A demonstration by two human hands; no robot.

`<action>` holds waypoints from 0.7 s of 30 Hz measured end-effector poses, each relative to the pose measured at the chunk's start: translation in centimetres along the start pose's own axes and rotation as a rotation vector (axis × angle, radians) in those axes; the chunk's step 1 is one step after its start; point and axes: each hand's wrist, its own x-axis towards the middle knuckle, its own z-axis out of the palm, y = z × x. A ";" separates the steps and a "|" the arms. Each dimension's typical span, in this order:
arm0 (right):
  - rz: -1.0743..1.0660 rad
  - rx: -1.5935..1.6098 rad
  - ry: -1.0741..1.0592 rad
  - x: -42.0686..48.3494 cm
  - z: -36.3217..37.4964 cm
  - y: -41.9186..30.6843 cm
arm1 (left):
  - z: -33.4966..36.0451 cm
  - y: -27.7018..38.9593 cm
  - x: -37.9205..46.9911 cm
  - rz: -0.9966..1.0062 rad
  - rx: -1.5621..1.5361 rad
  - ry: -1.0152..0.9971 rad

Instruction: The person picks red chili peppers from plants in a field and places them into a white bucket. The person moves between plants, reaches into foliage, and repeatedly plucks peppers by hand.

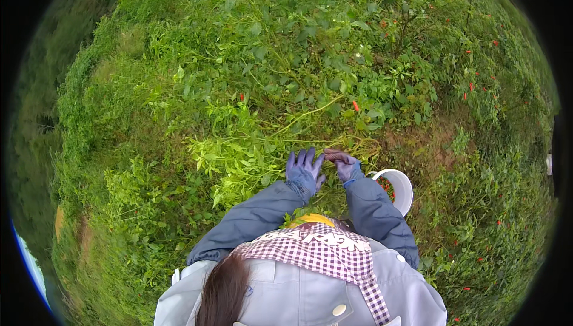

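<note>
My left hand [302, 173], in a purple-grey knit glove, lies over the leafy stems of a chili plant [241, 165]. Its fingers are spread, and nothing shows in them. Close on its right, my right hand [344, 164] wears a matching glove with dark-stained fingertips. Those fingers are bent together and point left towards the left hand; whether they pinch anything is hidden. Beside my right forearm stands a white plastic bucket [404, 188], partly covered by the sleeve, with small red and green chilies [386, 186] inside. A red chili [356, 106] shows among the leaves ahead.
Dense chili plants [286, 48] surround me, dotted with red fruits, mostly on the right. A long pale stem [309, 113] slants across in front of my hands. Bare brown soil [441, 142] shows beyond the bucket. A checkered apron [313, 250] covers my front.
</note>
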 end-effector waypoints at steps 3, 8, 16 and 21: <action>0.185 0.153 0.106 0.7 -1.0 -5.2 | 1.8 1.5 -0.3 0.107 0.345 0.056; -0.128 -0.401 -0.474 3.1 1.8 -15.3 | 2.8 2.5 1.1 0.065 0.278 0.069; 0.214 -1.019 -0.756 3.3 7.8 -18.9 | 3.8 6.7 3.1 0.120 0.136 0.137; 0.279 -1.245 -0.735 3.7 9.7 -17.8 | 4.4 8.3 2.4 0.157 0.124 0.141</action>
